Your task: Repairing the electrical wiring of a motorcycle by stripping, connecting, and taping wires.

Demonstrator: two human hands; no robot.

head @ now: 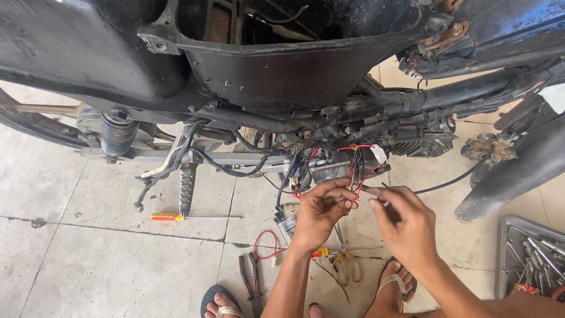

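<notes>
**A:** What are the hands working on?

**B:** A bundle of red wires (pixel 360 168) hanging from the underside of a stripped motorcycle frame (pixel 276 76). The left hand (pixel 322 207) has its fingers curled and pinched on the red wires just below the engine area. The right hand (pixel 406 221) is just beside it, thumb and forefinger closed on a thin wire end; exactly what it pinches is too small to tell.

**A:** What surrounds them?

**B:** Black cables (pixel 176 162) droop from the frame to the left, near a coiled rear shock spring (pixel 116 135). On the tiled floor (pixel 88 265) lies a screwdriver with a red and yellow handle (pixel 168 217), well to the left of the hands. Below the wrists lie dark pliers (pixel 252 285), a loose red wire loop (pixel 266 244) and yellow-handled scissors (pixel 347 265). At the far right stands a metal tray of tools (pixel 529 253). The person's feet in sandals (pixel 395 285) show at the bottom edge.
</notes>
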